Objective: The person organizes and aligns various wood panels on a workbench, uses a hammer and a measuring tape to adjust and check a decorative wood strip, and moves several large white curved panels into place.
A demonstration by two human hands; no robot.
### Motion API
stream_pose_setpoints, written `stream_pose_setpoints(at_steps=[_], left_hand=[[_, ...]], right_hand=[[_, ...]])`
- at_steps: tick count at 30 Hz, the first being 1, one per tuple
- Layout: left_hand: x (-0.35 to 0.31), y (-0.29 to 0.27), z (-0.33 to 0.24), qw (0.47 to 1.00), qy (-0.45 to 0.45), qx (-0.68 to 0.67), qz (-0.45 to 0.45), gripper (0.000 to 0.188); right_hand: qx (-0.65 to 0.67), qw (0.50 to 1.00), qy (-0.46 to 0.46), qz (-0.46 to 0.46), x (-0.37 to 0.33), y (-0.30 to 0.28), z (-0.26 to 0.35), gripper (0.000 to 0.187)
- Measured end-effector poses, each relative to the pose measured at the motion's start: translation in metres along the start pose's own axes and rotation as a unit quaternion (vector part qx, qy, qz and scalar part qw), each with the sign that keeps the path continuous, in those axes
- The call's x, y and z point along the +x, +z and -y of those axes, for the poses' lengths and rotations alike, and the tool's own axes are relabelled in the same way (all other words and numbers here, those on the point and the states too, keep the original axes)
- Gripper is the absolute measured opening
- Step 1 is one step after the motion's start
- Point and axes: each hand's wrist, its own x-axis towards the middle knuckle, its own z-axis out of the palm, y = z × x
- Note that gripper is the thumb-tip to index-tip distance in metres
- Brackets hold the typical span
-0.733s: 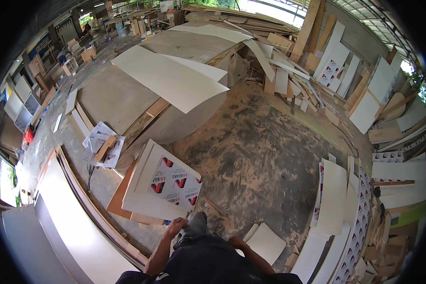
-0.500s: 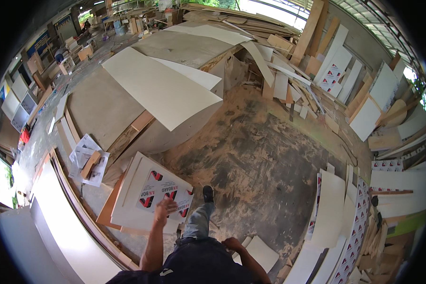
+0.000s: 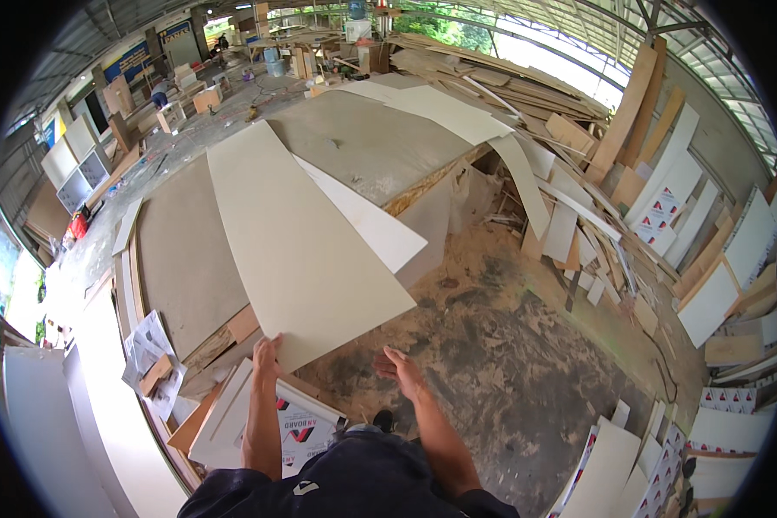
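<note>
A long cream-coloured board (image 3: 306, 233) lies across the big flat-topped stack, its near end jutting out over the edge toward me. My left hand (image 3: 268, 352) is closed on the near left corner of this board. My right hand (image 3: 399, 371) is held out beyond the near right side of the board, apart from it, with fingers stretched and nothing in them. Under the cream board, a white sheet (image 3: 367, 220) sticks out to the right.
Printed white panels (image 3: 298, 432) lean below my left forearm. Paper sheets with a wood offcut (image 3: 155, 374) lie at left. Scrap wood (image 3: 600, 237) and upright boards (image 3: 673, 168) crowd the right side. More cut panels (image 3: 609, 466) stand at lower right. Sawdust covers the dark floor (image 3: 509, 371).
I have stepped up to the stack. My left hand has reached forward and taken hold of the cream board's corner. My right hand has risen from beside my body and stretched forward.
</note>
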Motion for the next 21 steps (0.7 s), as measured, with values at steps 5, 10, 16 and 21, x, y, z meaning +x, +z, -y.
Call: stream_pose_setpoints(at_steps=[5, 10, 16, 21], left_hand=[[-0.052, 0.075, -0.081, 0.994, 0.031, -0.101, -0.016, 0.028], [-0.082, 0.184, -0.129, 0.984, 0.112, -0.134, -0.041, 0.029], [-0.107, 0.354, -0.116, 0.967, 0.109, -0.227, 0.028, 0.027], [-0.09, 0.456, -0.086, 0.922, 0.001, -0.38, 0.075, 0.023]], right_hand=[[0.202, 0.973, -0.047, 0.103, 0.036, 0.024, 0.084, 0.07], [0.249, 0.938, -0.168, 0.173, 0.051, 0.036, 0.227, 0.064], [0.07, 0.975, -0.208, 0.027, 0.084, -0.029, 0.38, 0.051], [-0.09, 0.957, -0.271, 0.055, 0.084, -0.082, 0.507, 0.044]])
